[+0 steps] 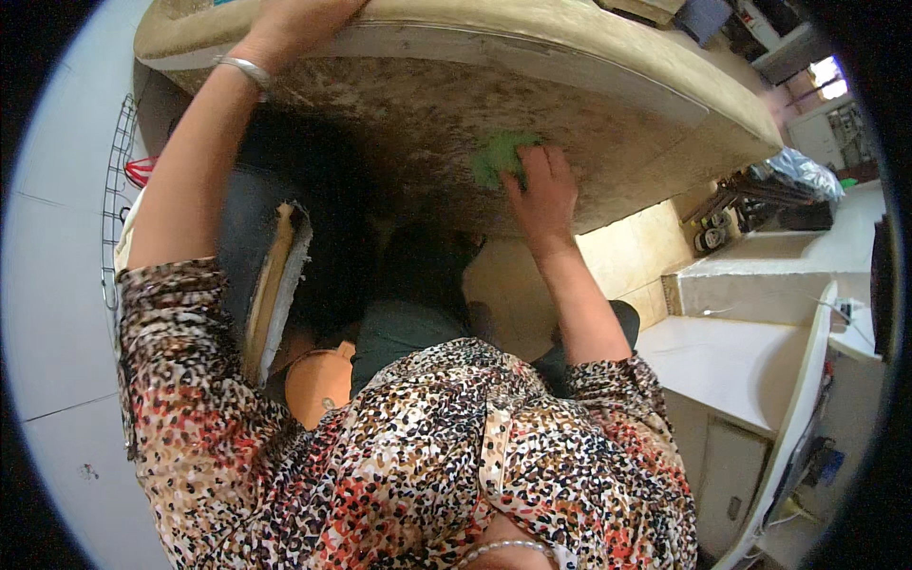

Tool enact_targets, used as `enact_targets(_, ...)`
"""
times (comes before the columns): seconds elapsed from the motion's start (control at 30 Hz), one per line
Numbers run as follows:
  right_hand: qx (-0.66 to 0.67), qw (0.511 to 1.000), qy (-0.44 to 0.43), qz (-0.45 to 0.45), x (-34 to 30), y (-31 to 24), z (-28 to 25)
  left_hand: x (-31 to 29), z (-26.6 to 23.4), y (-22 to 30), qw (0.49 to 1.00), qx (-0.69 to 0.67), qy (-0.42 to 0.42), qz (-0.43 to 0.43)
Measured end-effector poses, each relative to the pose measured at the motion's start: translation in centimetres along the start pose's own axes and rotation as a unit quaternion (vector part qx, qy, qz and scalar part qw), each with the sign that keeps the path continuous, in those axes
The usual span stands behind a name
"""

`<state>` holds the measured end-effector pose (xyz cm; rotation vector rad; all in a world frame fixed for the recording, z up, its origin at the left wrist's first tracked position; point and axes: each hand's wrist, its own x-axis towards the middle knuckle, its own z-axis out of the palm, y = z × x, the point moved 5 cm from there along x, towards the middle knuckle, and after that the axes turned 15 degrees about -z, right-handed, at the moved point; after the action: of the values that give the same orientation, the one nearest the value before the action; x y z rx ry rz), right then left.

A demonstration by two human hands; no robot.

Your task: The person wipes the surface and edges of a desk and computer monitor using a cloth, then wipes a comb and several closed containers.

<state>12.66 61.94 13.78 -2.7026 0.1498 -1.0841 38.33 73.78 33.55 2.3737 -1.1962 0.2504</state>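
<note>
A green scrubbing pad (500,158) lies against the brown-stained, mottled face (408,104) below a counter's thick rounded edge. My right hand (545,195) is closed on the pad, its fingers bent over the right side and pressing it to that face. Up at the left, my left hand (296,27) rests on the beige counter edge (456,11). The picture's upper border cuts off its fingers, so whether they are spread or curled is hidden. A silvery bangle (245,70) circles the left wrist.
Beside my left side stands a worn board edge (271,285), with an orange round item (321,382) below it. A wire rack (122,190) leans at the white wall. On the right are a white ledge (722,361), a cabinet door (731,475) and bundled things (793,185).
</note>
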Motion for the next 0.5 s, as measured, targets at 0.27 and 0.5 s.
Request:
enact_targets(0.27, 0.035, 0.997, -0.027, 0.069, -5.5, 3.5, 2.9, 0.0, 0.2, 2.6, 0.992, 0.0, 0.094, 0.085)
enact_targets(0.5, 0.034, 0.97, 0.168, -0.171, 8.8, -6.4, -5.3, -1.4, -0.8, 2.0, 0.989, -0.027, 0.143, -0.004)
